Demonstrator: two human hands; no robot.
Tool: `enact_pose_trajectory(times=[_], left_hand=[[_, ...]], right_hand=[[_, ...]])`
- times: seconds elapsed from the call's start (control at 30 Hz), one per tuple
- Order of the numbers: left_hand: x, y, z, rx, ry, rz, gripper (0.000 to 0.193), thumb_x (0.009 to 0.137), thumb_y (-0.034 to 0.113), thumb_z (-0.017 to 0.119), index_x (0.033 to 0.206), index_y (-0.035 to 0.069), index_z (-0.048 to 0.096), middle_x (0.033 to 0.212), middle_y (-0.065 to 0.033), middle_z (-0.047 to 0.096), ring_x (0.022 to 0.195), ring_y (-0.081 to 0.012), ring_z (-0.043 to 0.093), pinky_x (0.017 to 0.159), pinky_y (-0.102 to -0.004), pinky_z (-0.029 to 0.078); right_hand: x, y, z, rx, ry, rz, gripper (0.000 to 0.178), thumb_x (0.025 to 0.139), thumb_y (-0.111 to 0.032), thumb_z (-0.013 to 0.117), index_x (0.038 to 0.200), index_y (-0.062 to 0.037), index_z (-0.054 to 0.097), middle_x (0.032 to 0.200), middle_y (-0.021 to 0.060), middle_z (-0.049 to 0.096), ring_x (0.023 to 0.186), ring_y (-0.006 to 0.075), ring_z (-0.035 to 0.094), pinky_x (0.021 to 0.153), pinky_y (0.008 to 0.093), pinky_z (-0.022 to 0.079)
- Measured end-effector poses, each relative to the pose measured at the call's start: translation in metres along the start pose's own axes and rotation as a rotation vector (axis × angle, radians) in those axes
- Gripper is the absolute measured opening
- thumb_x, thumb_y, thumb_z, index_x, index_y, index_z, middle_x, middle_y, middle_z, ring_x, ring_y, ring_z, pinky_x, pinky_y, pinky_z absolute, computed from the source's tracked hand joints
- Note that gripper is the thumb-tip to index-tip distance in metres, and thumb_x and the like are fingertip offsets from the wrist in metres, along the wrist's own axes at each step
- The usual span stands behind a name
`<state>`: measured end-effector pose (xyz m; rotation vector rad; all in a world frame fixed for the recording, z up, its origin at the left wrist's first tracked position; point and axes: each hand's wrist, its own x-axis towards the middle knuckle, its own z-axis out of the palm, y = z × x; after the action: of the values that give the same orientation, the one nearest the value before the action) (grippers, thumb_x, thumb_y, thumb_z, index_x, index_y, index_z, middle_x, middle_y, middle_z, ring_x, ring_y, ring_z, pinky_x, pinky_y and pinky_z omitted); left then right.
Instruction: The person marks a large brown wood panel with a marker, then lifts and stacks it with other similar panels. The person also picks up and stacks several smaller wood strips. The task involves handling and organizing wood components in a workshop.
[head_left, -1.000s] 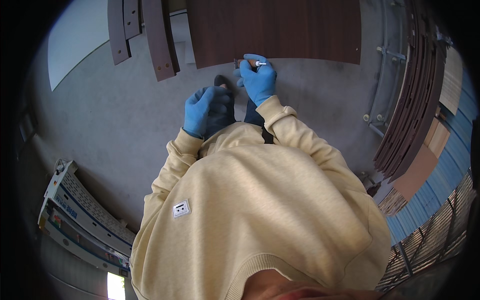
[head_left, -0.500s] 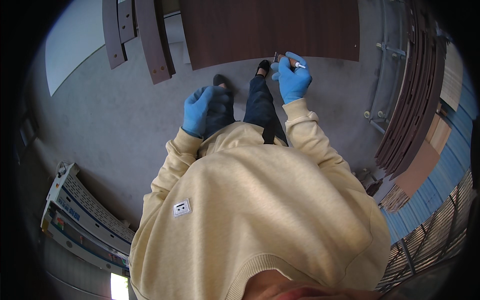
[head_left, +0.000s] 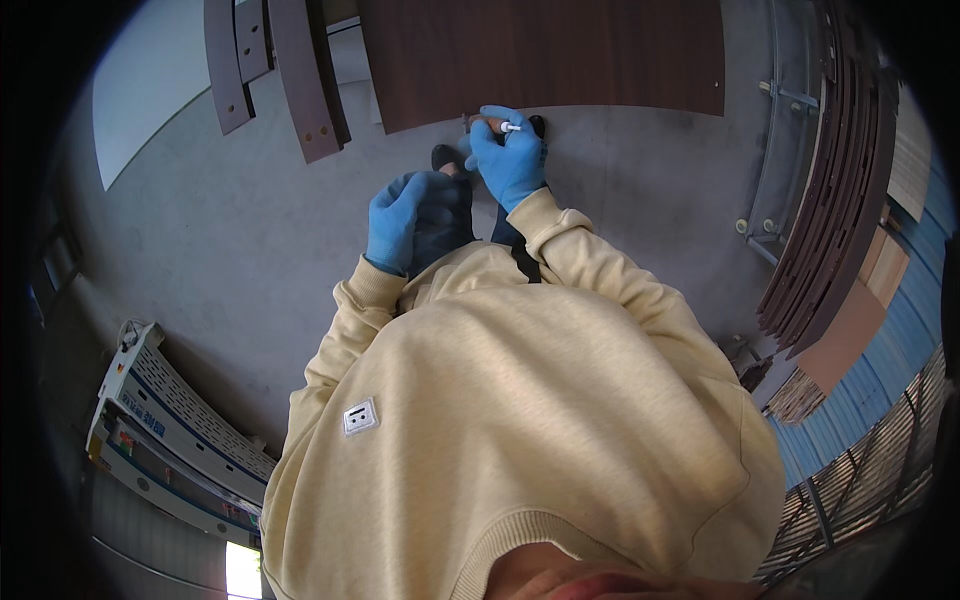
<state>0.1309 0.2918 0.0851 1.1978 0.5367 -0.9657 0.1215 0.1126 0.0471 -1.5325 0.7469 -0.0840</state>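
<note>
My right hand [head_left: 508,168], in a blue glove, is closed around a small brown-bodied object [head_left: 488,124]. A thin white tip [head_left: 511,127] sticks out of it on the right, and a greyish end shows on the left. Its exact kind is unclear. This hand is just short of the near edge of a dark brown wood-grain board [head_left: 545,55]. To the left, over my thigh, my gloved left hand [head_left: 405,220] has its fingers curled in. Whatever it may hold is hidden.
Narrow brown panels with holes [head_left: 303,95] lie left of the board, beside a white sheet [head_left: 150,90]. On the right are a metal frame on castors [head_left: 775,150] and a stack of brown strips [head_left: 835,190]. A white perforated unit [head_left: 180,410] stands lower left.
My right hand has moved left with the small brown object, from beside my right foot to between my feet. My left hand has stayed nearly still, with its fingers still curled.
</note>
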Motion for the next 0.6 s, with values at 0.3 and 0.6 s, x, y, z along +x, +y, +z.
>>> enact_pose_trajectory(times=[0.3, 0.6], left_hand=[[-0.001, -0.006, -0.001, -0.002, -0.015, 0.007, 0.033, 0.105, 0.025, 0.055, 0.118, -0.001, 0.069, 0.101, -0.0136, 0.076, 0.08, -0.0177, 0.073, 0.069, -0.0263, 0.057], [0.0, -0.005, 0.0, -0.006, -0.017, -0.015, 0.033, 0.105, 0.025, 0.056, 0.117, -0.001, 0.07, 0.101, -0.013, 0.076, 0.079, -0.0175, 0.073, 0.069, -0.0261, 0.058]], right_hand=[[-0.003, -0.014, 0.005, 0.064, 0.017, 0.081, 0.023, 0.094, -0.007, 0.068, 0.115, 0.0039, 0.063, 0.095, 0.0106, 0.071, 0.079, 0.0196, 0.074, 0.056, 0.0293, 0.063], [0.003, -0.007, -0.009, -0.048, 0.128, 0.07, 0.019, 0.095, -0.008, 0.065, 0.111, 0.0003, 0.064, 0.081, 0.0105, 0.071, 0.062, 0.0174, 0.069, 0.051, 0.0285, 0.057]])
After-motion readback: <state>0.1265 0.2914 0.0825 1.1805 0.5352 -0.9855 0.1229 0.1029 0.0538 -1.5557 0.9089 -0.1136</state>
